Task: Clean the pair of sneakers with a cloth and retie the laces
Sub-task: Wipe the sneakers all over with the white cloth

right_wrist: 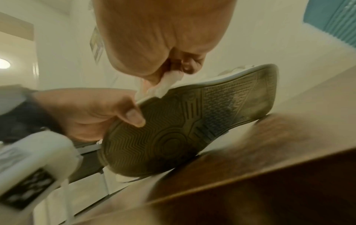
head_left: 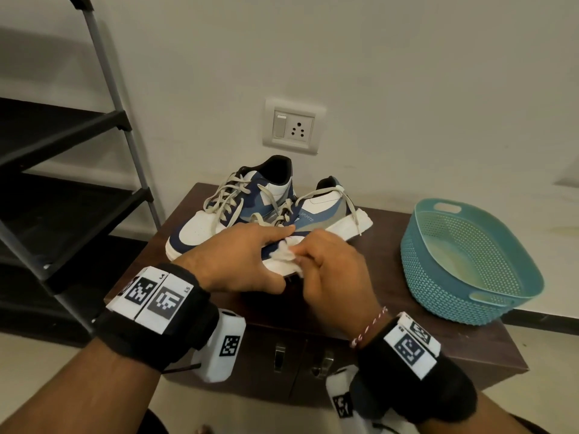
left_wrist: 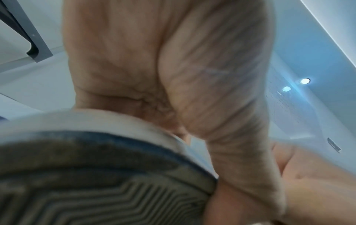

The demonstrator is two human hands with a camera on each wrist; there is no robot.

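Note:
Two white, blue and grey sneakers with loose beige laces are on a dark brown cabinet (head_left: 391, 324). The left sneaker (head_left: 219, 214) lies flat. My left hand (head_left: 247, 258) grips the toe end of the right sneaker (head_left: 332, 214), fingers over the top and thumb (right_wrist: 134, 117) on the ribbed sole (right_wrist: 192, 121), which is tilted up off the cabinet. My right hand (head_left: 326, 270) pinches a crumpled white cloth (head_left: 283, 253) and presses it against the sneaker's white edge near the toe. The cloth (right_wrist: 167, 82) shows bunched between the fingers in the right wrist view. The sole (left_wrist: 96, 182) fills the lower left wrist view.
A teal perforated plastic basket (head_left: 438, 277) stands on the cabinet's right end. A black and grey shoe rack (head_left: 62, 136) stands at the left. A wall socket (head_left: 293, 126) is behind the sneakers. Cabinet door handles (head_left: 280, 355) are below the front edge.

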